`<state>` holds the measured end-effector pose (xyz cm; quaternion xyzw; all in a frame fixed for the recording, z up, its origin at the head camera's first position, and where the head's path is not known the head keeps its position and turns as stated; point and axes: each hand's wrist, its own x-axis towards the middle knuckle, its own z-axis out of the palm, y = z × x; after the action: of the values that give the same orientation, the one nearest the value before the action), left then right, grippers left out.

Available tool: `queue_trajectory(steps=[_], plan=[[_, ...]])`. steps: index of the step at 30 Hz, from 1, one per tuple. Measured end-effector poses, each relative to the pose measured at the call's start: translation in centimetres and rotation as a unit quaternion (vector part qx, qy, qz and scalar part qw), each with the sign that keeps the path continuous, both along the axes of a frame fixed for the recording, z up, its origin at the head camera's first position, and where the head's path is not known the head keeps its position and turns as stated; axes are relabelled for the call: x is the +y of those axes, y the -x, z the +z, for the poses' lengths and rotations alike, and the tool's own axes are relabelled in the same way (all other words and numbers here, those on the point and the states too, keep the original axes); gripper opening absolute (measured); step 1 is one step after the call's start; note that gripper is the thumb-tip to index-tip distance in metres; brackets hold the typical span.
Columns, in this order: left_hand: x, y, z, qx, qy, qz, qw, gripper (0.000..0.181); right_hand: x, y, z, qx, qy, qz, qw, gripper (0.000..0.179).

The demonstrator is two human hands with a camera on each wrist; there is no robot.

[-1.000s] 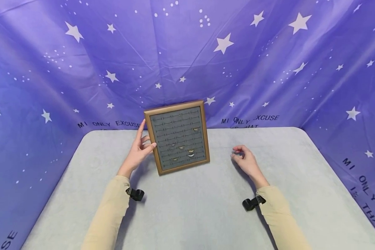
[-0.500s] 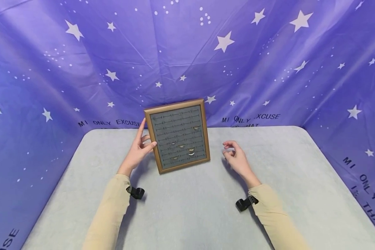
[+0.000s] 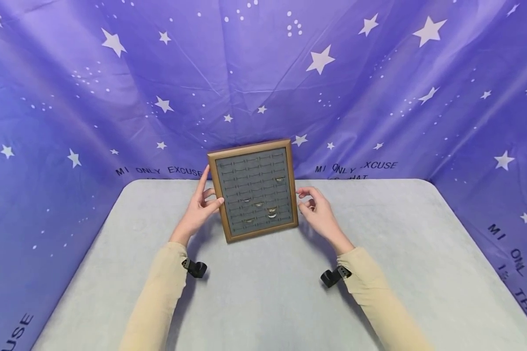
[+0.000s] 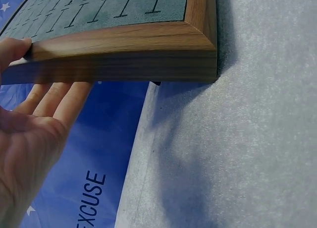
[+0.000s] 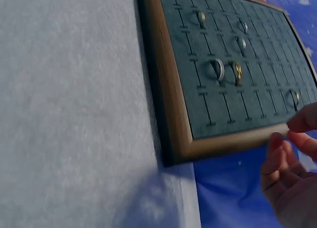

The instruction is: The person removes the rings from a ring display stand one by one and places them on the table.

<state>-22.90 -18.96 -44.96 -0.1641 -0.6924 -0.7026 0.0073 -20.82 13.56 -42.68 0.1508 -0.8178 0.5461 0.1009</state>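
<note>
Six rings [image 5: 220,71] sat in the tilted display frame [image 3: 250,150]; I saw the left hand [image 3: 194,215] gripping its left edge, the right hand [image 3: 320,214] opposite, its hold impossible to tell.

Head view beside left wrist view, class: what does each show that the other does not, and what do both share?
Only the head view: the right grip beside the wooden frame's right edge, the beige sleeves and the black wrist cameras. Only the left wrist view: a small dark piece jutting below the frame's edge in that picture, too small to identify. Both: the left grip holding the frame, its slotted panel, the tabletop and the starred cloth.
</note>
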Motion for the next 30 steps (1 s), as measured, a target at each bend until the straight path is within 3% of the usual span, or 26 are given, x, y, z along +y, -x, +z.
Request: queue_trajectory(steps=[5,15,30], plan=[[0.3,-0.1,0.2,0.009,-0.002,-0.005,0.9999,0.09,-0.6,1.1,-1.0,0.029,-0.009,-0.008,0.9995,0.027],[0.1,-0.1,0.0,0.001,-0.007,-0.001,1.0,0.091,-2.0,2.1,-0.4,0.077,-0.018,0.019,0.9967,0.038],[-0.1,-0.1,-0.1,-0.006,0.009,0.002,0.9999,0.089,-3.2,3.2,0.7,0.083,-0.046,0.011,0.9954,0.034]])
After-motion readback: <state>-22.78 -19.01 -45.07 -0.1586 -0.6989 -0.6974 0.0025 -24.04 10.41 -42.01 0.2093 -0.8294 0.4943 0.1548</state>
